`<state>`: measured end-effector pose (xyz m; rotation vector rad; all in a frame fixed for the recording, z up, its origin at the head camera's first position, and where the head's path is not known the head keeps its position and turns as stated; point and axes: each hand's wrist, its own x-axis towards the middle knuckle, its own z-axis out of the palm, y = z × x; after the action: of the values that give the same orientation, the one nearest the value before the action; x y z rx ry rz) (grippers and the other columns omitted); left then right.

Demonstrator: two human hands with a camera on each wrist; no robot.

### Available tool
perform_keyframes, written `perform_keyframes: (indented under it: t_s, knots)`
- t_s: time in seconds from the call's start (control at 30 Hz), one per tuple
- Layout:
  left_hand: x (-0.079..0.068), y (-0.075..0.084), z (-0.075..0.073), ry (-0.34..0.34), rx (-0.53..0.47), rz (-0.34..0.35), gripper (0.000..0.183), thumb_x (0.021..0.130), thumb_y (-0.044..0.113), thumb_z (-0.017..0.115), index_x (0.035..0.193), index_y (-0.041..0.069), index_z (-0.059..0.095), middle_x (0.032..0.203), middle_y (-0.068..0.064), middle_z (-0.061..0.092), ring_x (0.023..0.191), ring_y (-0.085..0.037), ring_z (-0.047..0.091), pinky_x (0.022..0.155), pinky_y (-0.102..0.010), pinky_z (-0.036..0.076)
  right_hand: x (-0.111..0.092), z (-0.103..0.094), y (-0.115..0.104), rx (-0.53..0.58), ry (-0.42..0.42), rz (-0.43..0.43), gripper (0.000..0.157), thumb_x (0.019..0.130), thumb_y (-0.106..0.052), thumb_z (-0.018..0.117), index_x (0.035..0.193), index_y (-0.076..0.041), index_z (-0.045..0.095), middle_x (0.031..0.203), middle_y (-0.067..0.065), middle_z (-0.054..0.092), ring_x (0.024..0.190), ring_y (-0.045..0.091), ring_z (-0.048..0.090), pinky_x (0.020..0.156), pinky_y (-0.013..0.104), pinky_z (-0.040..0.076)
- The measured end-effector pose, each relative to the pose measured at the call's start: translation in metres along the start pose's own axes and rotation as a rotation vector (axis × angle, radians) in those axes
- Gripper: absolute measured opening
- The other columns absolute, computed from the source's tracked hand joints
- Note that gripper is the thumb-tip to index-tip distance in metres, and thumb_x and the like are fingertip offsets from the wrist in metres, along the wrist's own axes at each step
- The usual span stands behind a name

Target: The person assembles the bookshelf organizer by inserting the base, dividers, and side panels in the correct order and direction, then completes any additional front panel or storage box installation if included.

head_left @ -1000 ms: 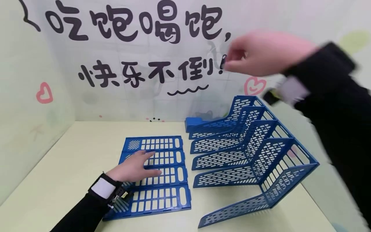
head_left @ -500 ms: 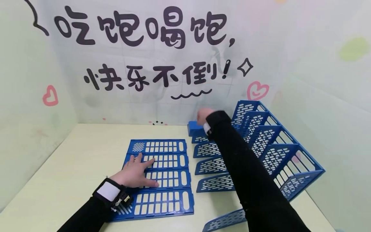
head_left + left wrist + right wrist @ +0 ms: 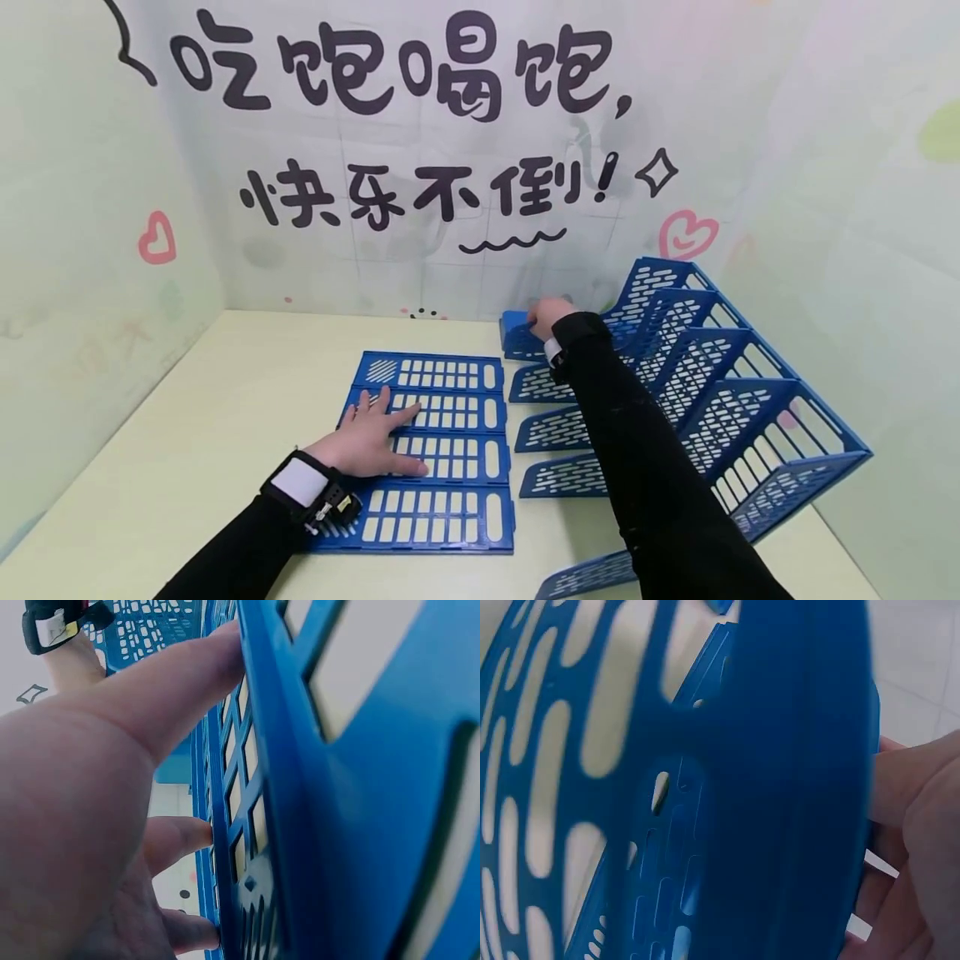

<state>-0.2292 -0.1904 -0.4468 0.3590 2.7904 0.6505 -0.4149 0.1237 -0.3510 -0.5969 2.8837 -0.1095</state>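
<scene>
My left hand (image 3: 367,437) lies spread on a row of joined blue lattice panels (image 3: 450,521) flat on the table. In the left wrist view its thumb (image 3: 195,675) and fingers touch the panel surface. My right hand (image 3: 550,315) reaches to the back of a blue file rack (image 3: 720,417), right at a small blue box (image 3: 516,323) behind the rearmost divider. In the right wrist view its bent fingers (image 3: 874,892) pass behind a slotted divider (image 3: 772,780), which hides the fingertips; I cannot tell what they hold.
The rack's several dividers stand upright and fan toward the panels, with the nearest divider (image 3: 588,577) by the front. A printed cloth wall (image 3: 420,275) borders the back of the pale table (image 3: 187,467). My right sleeve (image 3: 667,492) crosses over the rack.
My right hand has swung down from high over the rack to the blue box at the back, then a little lower. My left hand stays on the panels. The head view has shifted slightly.
</scene>
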Motion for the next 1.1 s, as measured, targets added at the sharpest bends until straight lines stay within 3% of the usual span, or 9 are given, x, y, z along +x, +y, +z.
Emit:
perform_keyframes:
  t_s: [0.17, 0.37, 0.63, 0.87, 1.1]
  knots:
    - [-0.001, 0.001, 0.003, -0.003, -0.001, 0.0, 0.107, 0.085, 0.066, 0.087, 0.169, 0.014, 0.045, 0.177, -0.04, 0.007, 0.161, -0.069, -0.003, 0.127, -0.084, 0.006, 0.009, 0.007, -0.001, 0.069, -0.001, 0.051, 0.034, 0.11, -0.011, 0.065, 0.142, -0.005, 0.073, 0.145, 0.017, 0.072, 0.138, 0.034, 0.066, 0.12, 0.049, 0.051]
    - [0.0, 0.002, 0.003, -0.003, -0.001, 0.017, 0.105, 0.087, 0.066, 0.086, 0.169, 0.014, 0.045, 0.177, -0.041, 0.006, 0.161, -0.07, -0.003, 0.127, -0.084, 0.006, 0.009, 0.011, -0.004, 0.062, 0.016, 0.066, 0.033, 0.11, -0.012, 0.066, 0.142, -0.006, 0.073, 0.146, 0.015, 0.072, 0.139, 0.033, 0.065, 0.121, 0.048, 0.05]
    - [0.002, 0.002, -0.002, -0.014, 0.007, 0.038, 0.104, 0.088, 0.067, 0.084, 0.17, 0.015, 0.044, 0.178, -0.039, 0.006, 0.161, -0.07, -0.003, 0.126, -0.085, 0.005, 0.001, 0.007, -0.028, 0.051, 0.072, 0.091, 0.032, 0.111, -0.014, 0.065, 0.142, -0.01, 0.075, 0.147, 0.013, 0.072, 0.139, 0.031, 0.066, 0.122, 0.047, 0.049]
    - [0.004, 0.002, -0.001, -0.005, 0.022, 0.034, 0.104, 0.089, 0.068, 0.083, 0.17, 0.016, 0.043, 0.179, -0.038, 0.007, 0.161, -0.07, -0.002, 0.126, -0.085, 0.006, 0.005, 0.006, -0.048, 0.041, 0.083, 0.068, 0.034, 0.112, -0.009, 0.062, 0.143, -0.012, 0.075, 0.148, 0.011, 0.072, 0.139, 0.032, 0.066, 0.119, 0.049, 0.051]
    - [0.005, 0.001, 0.007, -0.03, -0.001, 0.016, 0.105, 0.088, 0.068, 0.083, 0.17, 0.016, 0.043, 0.179, -0.037, 0.006, 0.161, -0.069, -0.003, 0.127, -0.085, 0.005, -0.004, 0.005, -0.042, 0.054, 0.042, 0.0, 0.039, 0.114, -0.019, 0.062, 0.151, -0.01, 0.066, 0.155, 0.013, 0.066, 0.144, 0.034, 0.061, 0.124, 0.053, 0.045]
